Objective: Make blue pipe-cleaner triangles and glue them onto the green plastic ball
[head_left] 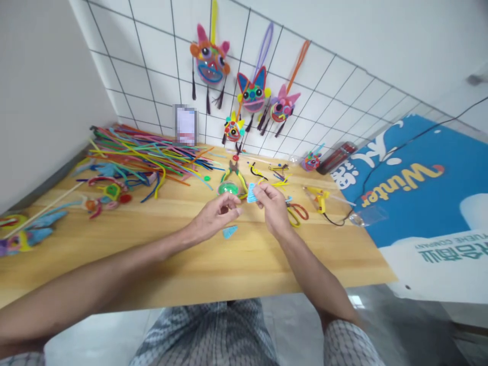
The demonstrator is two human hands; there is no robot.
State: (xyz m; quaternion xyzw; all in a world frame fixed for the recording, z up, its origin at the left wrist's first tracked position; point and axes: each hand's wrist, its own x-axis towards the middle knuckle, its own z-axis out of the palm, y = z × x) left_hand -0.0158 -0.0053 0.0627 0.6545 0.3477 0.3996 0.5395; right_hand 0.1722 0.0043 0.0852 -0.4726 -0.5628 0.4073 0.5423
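Observation:
My right hand pinches a small light-blue triangle, which looks made of ribbed pipe cleaner, between thumb and fingers. Close by on the left is my left hand, its fingers loosely curled and the thumb a little apart, with nothing visible in it. A second blue triangle lies on the wooden table just below my left fingers. Beyond the hands sits a clear, dome-like piece with green in it, in front of pliers with yellow-green handles. Scissors with red and yellow handles rest beside my right wrist, partly hidden.
A heap of coloured pipe cleaners covers the back left, near a phone-like screen. To the right lie a yellow glue gun with its cord and a dark bottle. Colourful masks hang on the tiled wall.

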